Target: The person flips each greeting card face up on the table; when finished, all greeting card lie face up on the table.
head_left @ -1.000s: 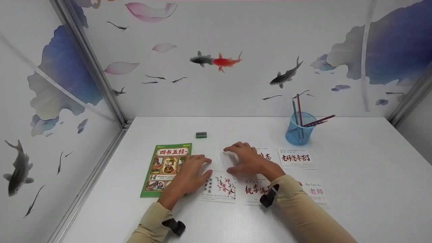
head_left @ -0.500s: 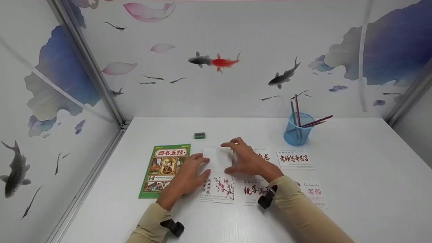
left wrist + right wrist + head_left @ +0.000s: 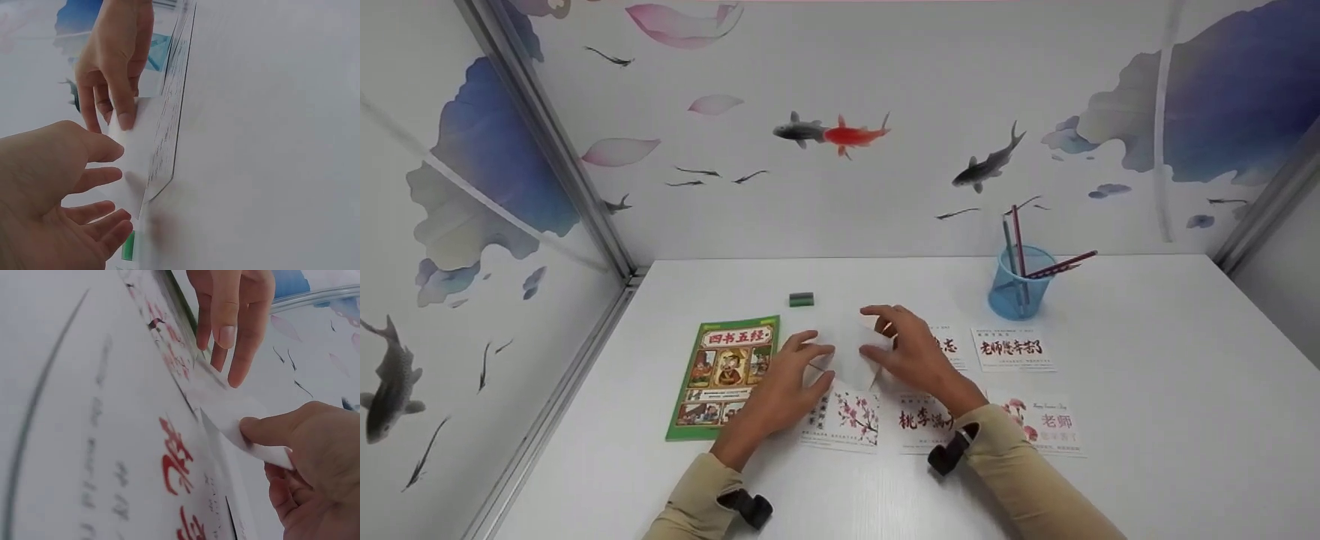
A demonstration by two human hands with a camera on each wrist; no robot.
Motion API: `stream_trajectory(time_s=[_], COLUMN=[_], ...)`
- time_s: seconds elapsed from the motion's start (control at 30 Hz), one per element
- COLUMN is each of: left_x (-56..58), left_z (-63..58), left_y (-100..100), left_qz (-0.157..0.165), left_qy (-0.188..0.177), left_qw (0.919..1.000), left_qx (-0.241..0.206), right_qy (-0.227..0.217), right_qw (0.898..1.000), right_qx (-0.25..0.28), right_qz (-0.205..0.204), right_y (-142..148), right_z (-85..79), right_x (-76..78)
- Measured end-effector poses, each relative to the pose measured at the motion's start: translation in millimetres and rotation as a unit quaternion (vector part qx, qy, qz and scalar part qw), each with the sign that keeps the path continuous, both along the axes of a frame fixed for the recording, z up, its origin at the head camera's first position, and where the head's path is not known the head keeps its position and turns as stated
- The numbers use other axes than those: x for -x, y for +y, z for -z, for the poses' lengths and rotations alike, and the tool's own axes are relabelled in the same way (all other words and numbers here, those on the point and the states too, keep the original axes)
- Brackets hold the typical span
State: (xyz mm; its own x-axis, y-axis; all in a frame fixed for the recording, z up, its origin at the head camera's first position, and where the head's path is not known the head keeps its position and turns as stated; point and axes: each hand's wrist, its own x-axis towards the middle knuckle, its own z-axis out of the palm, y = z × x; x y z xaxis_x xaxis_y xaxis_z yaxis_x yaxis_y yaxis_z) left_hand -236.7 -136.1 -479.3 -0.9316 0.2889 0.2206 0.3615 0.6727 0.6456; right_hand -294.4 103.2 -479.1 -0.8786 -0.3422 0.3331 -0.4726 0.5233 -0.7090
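Observation:
A white card [image 3: 851, 364], its visible face blank, is between the two hands over the table. My right hand [image 3: 915, 352] pinches the card's right edge between thumb and fingers; in the right wrist view that edge of the card [image 3: 230, 430] is raised and bent. My left hand [image 3: 780, 386] is at the card's left side, fingers spread and loosely bent. In the left wrist view the left fingertips [image 3: 115, 174] come right up to the card. Just in front lies a card with pink blossoms [image 3: 851, 420], partly covered by the left hand.
A green comic-style book [image 3: 720, 412] lies left, partly under the left forearm. Several printed cards, including one with red lettering [image 3: 1012, 350], lie right. A small green block [image 3: 802, 299] is behind the hands, and a blue mesh cup [image 3: 1018, 292] of pencils stands back right.
My right thumb and fingers have closed on the white card, and its right edge has lifted. The left hand has shifted slightly, its fingers spreading a little.

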Motion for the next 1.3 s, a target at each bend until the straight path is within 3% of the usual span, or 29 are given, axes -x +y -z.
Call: stream_trajectory(time_s=[0.1, 0.2, 0.37, 0.5, 0.57, 0.73, 0.9, 1.13, 1.3], left_x=[-2.0, -4.6, -6.2, -5.5, -4.9, -2.0, 3.0, 6.4, 5.3], left_z=[-2.1, -4.5, -6.1, -5.5, -5.9, -11.5, -16.2, -15.0, -11.0], left_y=[2, 6, 13, 11, 8, -4, -13, -12, -7], left_qz=[0.005, 0.020, 0.052, 0.050, 0.043, 0.054, 0.079, 0.101, 0.087], left_qy=[-0.004, -0.021, -0.040, -0.055, -0.075, -0.131, -0.141, -0.157, -0.158], left_qw=[1.0000, 0.9992, 0.9922, 0.9817, 0.9777, 0.9757, 0.9663, 0.9412, 0.9392], left_qx=[-0.006, -0.028, -0.106, -0.175, -0.191, -0.167, -0.200, -0.281, -0.292], right_qy=[0.011, 0.013, -0.013, -0.013, 0.008, 0.058, 0.024, -0.022, -0.025], right_qw=[0.998, 0.994, 0.991, 0.991, 0.992, 0.995, 0.997, 0.998, 0.998], right_qx=[0.064, 0.105, 0.092, 0.075, 0.066, 0.011, -0.001, 0.051, 0.041], right_qz=[0.007, -0.016, -0.094, -0.109, -0.104, -0.085, -0.069, 0.030, 0.037], right_y=[-3, -10, -21, -23, -21, -11, -3, -4, -6], right_z=[-7.3, -14.9, -21.7, -21.1, -20.1, -19.5, -20.5, -16.5, -13.4], right_x=[-1.8, -6.7, -16.0, -17.1, -15.2, -9.0, -6.0, -3.2, -4.6])
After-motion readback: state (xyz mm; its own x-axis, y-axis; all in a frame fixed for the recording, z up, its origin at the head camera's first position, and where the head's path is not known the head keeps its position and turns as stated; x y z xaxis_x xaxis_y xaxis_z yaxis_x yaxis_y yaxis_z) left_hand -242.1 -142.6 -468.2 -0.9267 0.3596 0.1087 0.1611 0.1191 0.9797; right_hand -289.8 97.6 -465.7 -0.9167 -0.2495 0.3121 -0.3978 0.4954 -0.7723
